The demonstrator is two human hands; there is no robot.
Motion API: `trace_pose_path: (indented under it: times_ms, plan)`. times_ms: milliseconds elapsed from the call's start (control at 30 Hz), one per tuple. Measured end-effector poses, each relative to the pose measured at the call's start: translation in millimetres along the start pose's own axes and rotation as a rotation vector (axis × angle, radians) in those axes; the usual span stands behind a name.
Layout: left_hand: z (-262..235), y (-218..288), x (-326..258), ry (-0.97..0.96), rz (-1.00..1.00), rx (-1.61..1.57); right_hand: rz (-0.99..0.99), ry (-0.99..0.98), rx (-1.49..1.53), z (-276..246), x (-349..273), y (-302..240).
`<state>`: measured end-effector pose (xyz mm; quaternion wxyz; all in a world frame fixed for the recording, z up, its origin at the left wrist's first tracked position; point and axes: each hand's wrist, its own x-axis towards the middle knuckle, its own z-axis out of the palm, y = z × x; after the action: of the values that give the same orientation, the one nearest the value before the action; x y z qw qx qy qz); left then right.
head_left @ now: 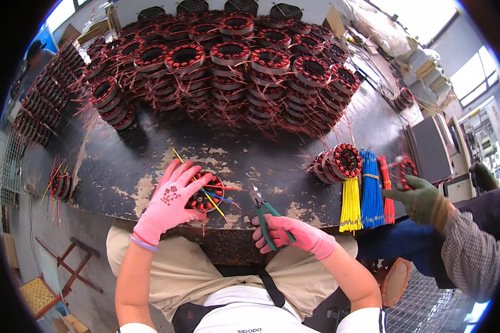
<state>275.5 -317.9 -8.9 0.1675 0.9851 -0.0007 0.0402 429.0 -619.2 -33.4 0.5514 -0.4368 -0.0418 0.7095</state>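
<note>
My left hand [169, 200], in a pink glove, lies flat on top of a round motor stator [206, 194] with red copper windings at the near edge of the black worktable [128, 161]. Yellow, blue and red leads stick out from under the fingers. My right hand [294, 233], also pink-gloved, grips green-handled pliers [264, 213], whose jaws point away from me just to the right of the stator.
A large heap of stacked stators [233, 61] fills the far half of the table. Bundles of yellow [350, 204], blue [371, 188] and red wires hang at the right edge beside more stators [339, 162]. A neighbouring person's green-gloved hand [419, 197] reaches in from the right.
</note>
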Motion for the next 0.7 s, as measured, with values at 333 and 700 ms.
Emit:
trace_pose_path:
  times_ms: [333, 700]
  plan:
    - [0, 0, 7, 0.006, 0.01, -0.007, 0.041, 0.048, -0.132, 3, 5, 2]
    - [9, -2, 4, 0.079, 0.008, -0.013, -0.038, 0.202, -0.322, 20, 6, -8]
